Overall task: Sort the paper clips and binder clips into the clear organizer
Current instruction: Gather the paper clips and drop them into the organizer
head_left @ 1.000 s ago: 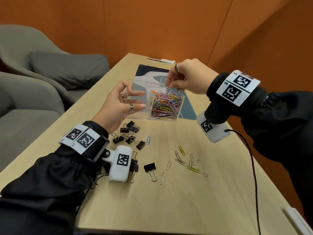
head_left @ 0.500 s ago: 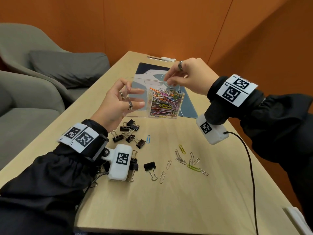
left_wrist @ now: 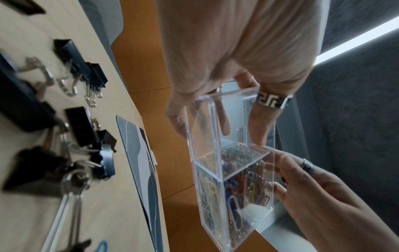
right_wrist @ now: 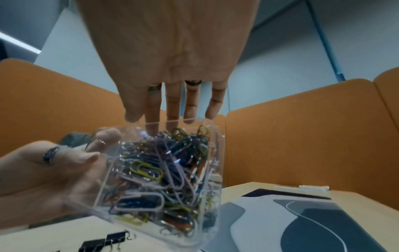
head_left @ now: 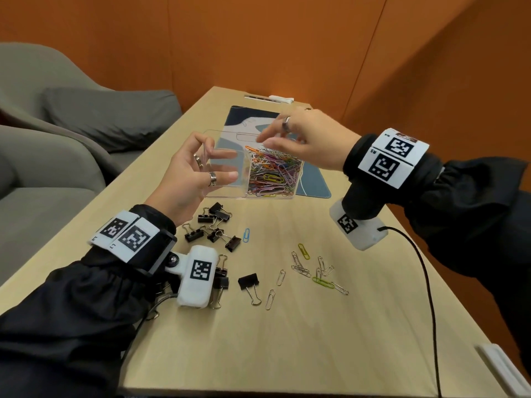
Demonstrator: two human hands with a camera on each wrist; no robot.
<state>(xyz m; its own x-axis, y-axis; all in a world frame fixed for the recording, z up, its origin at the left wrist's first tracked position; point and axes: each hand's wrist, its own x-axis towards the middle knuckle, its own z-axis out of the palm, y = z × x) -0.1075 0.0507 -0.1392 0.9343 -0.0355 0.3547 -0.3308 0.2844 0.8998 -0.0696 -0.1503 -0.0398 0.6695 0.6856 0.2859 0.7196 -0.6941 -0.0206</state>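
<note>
Organizer (head_left: 227,168) walls look slick and rigid; we hold its empty end in our left grip (head_left: 189,179), right grip (head_left: 298,142) spread loose above the paper clips (head_left: 273,173).

Blue-grey mat (head_left: 313,183) lying on the wooden counter (head_left: 301,340); white pen (head_left: 280,98) sitting at far edge; grey armchairs (head_left: 57,110) standing left.

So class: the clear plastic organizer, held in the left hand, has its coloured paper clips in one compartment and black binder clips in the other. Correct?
No. The head view shows the clear plastic organizer's other compartment empty; the black binder clips lie on the wooden table. The left hand and coloured paper clips are right.
</note>
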